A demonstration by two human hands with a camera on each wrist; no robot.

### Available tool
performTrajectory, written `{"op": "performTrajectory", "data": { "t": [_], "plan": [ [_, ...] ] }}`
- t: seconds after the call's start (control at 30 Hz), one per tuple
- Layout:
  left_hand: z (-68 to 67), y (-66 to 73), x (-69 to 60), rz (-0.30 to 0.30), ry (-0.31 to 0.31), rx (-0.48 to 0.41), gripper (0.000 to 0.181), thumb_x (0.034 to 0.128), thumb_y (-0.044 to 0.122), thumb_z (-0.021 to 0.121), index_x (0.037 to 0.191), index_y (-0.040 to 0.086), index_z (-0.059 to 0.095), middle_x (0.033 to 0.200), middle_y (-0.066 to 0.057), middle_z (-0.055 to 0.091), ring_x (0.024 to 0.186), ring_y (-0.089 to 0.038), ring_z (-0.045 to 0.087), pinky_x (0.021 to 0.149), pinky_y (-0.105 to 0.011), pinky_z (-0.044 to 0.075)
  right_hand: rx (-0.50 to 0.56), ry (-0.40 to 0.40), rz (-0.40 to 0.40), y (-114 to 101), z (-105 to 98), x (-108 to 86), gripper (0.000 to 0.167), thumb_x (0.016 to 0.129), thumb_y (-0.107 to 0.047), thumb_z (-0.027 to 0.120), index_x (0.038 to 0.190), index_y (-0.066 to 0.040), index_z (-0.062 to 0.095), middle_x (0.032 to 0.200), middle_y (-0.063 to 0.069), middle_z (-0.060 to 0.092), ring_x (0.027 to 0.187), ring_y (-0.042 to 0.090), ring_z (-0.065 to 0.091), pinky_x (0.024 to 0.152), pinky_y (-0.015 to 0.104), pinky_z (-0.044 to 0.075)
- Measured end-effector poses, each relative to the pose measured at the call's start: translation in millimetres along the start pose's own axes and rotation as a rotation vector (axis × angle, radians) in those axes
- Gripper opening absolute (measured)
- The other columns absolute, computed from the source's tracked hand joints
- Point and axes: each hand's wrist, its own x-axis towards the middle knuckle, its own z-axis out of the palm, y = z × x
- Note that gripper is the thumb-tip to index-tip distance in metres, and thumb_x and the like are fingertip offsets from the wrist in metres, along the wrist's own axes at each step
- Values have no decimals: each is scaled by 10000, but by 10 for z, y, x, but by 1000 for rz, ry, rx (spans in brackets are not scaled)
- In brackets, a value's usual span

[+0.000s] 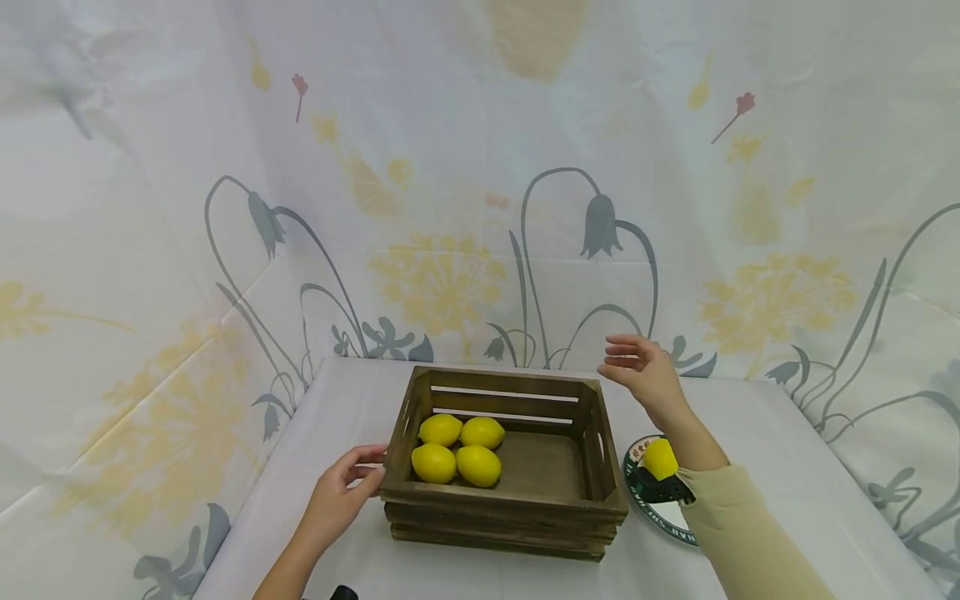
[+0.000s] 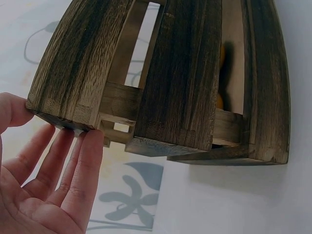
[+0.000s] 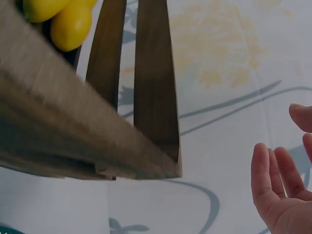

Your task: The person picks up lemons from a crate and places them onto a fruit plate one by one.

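The left hand [image 1: 345,483] pinched the near-left corner of the slatted wooden crate [image 1: 498,521] between thumb and fingertips. The right hand [image 1: 645,371] held nothing, its fingers loosely spread, apart from the far-right corner. Four lemons [image 1: 480,465] lay in the crate's left half; another lemon [image 1: 660,458] sat on a green-rimmed plate [image 1: 671,532] just right.

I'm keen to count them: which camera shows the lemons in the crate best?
The head view: it shows all four lemons inside the crate. The right wrist view catches some, partly cut off; the left wrist view has only slivers between slats.
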Motion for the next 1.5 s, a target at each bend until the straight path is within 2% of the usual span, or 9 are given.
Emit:
{"op": "performTrajectory", "data": {
  "t": [0.1, 0.27, 0.4, 0.53, 0.73, 0.97, 1.23, 1.33, 1.5],
  "plan": [
    [0, 10, -2, 5, 1, -5, 289, 887, 55, 617, 1168, -7, 587, 1159, -129, 590, 890, -172, 603, 698, -270, 549, 12, -17, 13, -6, 68, 51, 475, 852, -74, 672, 1262, 56, 468, 1153, 219, 507, 1028, 272, 541, 804, 176, 470],
    [-2, 4, 1, 3, -3, -15, 286, 887, 52, 616, 1167, -5, 589, 1161, -129, 588, 890, -165, 603, 703, -270, 549, 36, -48, 25, 8, 193, 123, 469, 844, -57, 674, 1258, 40, 474, 1152, 218, 514, 998, 230, 555, 795, 216, 477],
    [-4, -14, 7, 5, -4, -17, 281, 887, 45, 614, 1163, -3, 591, 1158, -127, 590, 896, -174, 603, 702, -268, 548, 39, -70, 31, 33, 298, 170, 460, 831, -50, 679, 1244, 28, 492, 1139, 214, 528, 1025, 296, 559, 773, 270, 496],
    [-6, -45, 12, 15, -9, -9, 291, 890, 54, 613, 1174, -4, 585, 1165, -127, 587, 910, -183, 603, 700, -261, 546, 32, -99, 26, 61, 397, 204, 456, 828, -39, 678, 1242, 27, 499, 1140, 221, 532, 1061, 357, 546, 815, 346, 500],
    [-8, -40, 13, 10, -12, -11, 292, 890, 63, 616, 1175, 5, 588, 1163, -118, 590, 913, -179, 603, 703, -250, 542, 37, -186, 21, 88, 528, 246, 481, 829, -13, 672, 1267, 35, 479, 1178, 254, 515, 1076, 396, 531, 869, 451, 480],
    [-14, -41, 10, 16, -16, -17, 290, 890, 63, 615, 1174, 7, 590, 1162, -118, 591, 912, -182, 605, 702, -257, 545, 19, -299, -19, 130, 642, 286, 457, 814, -30, 694, 1226, 40, 510, 1132, 252, 536, 1011, 371, 566, 801, 375, 526],
    [-2, -37, 2, 9, -13, -12, 290, 891, 62, 616, 1173, 3, 590, 1156, -121, 593, 910, -183, 605, 698, -245, 541, 37, -446, 8, 217, 739, 329, 436, 809, 14, 687, 1204, 72, 508, 1135, 302, 509, 997, 383, 571, 788, 348, 531],
    [-3, -43, 8, 5, -9, -7, 294, 890, 71, 619, 1175, 5, 589, 1155, -121, 593, 914, -189, 603, 699, -243, 540, -6, -525, -5, 243, 767, 347, 439, 815, 7, 683, 1205, 86, 499, 1129, 300, 516, 998, 396, 569, 797, 337, 528],
    [-2, -58, 23, 0, -6, -1, 303, 893, 80, 619, 1185, 11, 585, 1160, -115, 591, 919, -187, 600, 703, -241, 539, -91, -641, -51, 290, 818, 381, 417, 815, -3, 686, 1187, 82, 518, 1088, 206, 573, 1001, 402, 565, 807, 329, 522]
  ]
}}
